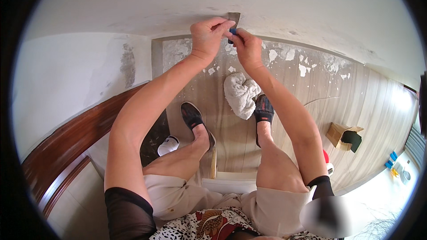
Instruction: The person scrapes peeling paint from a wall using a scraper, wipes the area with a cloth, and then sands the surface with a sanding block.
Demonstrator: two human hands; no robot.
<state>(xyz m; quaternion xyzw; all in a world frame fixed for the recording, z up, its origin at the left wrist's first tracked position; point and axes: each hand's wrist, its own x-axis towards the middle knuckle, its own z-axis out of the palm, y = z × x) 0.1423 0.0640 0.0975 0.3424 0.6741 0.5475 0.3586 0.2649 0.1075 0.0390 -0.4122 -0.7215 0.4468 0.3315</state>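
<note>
In front of me, low against the white wall (289, 13), is a putty knife with a grey blade (235, 16) and a blue handle (233, 31). My right hand (248, 49) is closed around the handle, its thumb and fingertips pressed to the blue part. My left hand (207, 38) is closed too, with thumb and fingertips pinching the knife where blade and handle meet. The fingers hide part of the knife. Whether the blade touches the wall I cannot tell.
White flakes (303, 70) lie on the wood-look floor along the wall. A crumpled white towel (240, 94) is beside my right foot. An open cardboard box (341, 136) stands to the right. A dark wooden rail (75, 129) runs along the left, near a white roll-shaped object (168, 145).
</note>
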